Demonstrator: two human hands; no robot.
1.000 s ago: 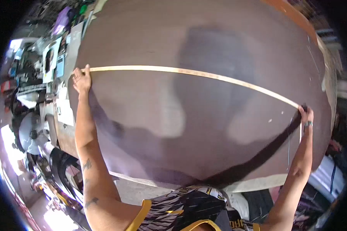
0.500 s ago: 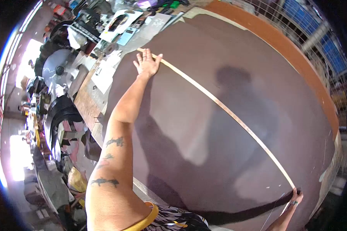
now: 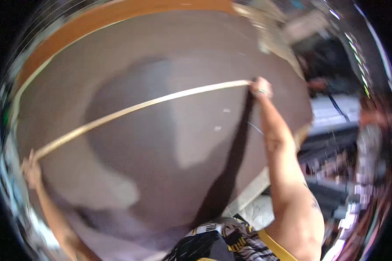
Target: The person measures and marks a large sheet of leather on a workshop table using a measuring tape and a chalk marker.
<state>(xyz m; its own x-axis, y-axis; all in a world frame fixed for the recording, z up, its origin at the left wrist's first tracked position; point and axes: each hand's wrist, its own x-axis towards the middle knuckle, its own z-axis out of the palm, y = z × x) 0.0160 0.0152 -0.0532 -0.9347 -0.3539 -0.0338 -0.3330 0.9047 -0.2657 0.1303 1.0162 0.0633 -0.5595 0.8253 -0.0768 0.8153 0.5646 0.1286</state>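
A large brown leather-like sheet [image 3: 196, 169] with an uneven outline is spread over the work table. Across it runs a long, narrow, yellowish tape measure [image 3: 146, 104]. My right hand [image 3: 262, 89] is closed around the tape's right end, where a small dark part shows by the fingers. At the other end, near the sheet's left edge, my left hand [image 3: 32, 172] lies over the tape with fingers stretched out, slightly blurred. Shadows of my head and arms fall on the sheet.
An orange-brown strip of material [image 3: 130, 9] borders the far edge of the sheet. Pale scraps [image 3: 265, 39] lie at the back right. Beyond the table on the right are a white stack [image 3: 331, 114] and blurred piles of goods.
The view has swung to the right, so the sheet and tape appear turned. Both hands stay at the tape's two ends, and more of the right arm shows.
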